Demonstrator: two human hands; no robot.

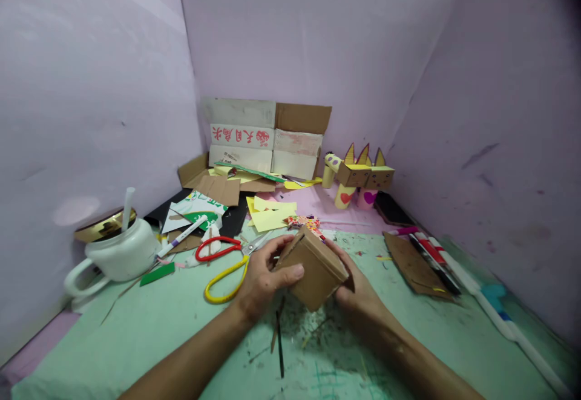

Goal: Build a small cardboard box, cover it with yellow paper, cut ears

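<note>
Between both hands, just above the table, a small brown cardboard box (313, 267) is held tilted. My left hand (267, 273) grips its left side, the thumb lying across the near face and the other fingers behind it. On the opposite side my right hand (356, 279) is closed round the box's right edge, its fingertips mostly hidden behind the cardboard. Scissors (222, 270) with one red and one yellow handle lie beside my left hand, blades pointing toward it. A patterned paper piece (303, 222) shows just beyond the box.
A white mug (122, 255) with a gold lid stands at left, near a white marker (181, 236). Cardboard and paper scraps (272, 215) spread behind. Cardboard animal figures (354, 176) stand at back right. Several pens (431, 252), a flat cardboard piece (413, 261) and a phone (393, 209) lie right.
</note>
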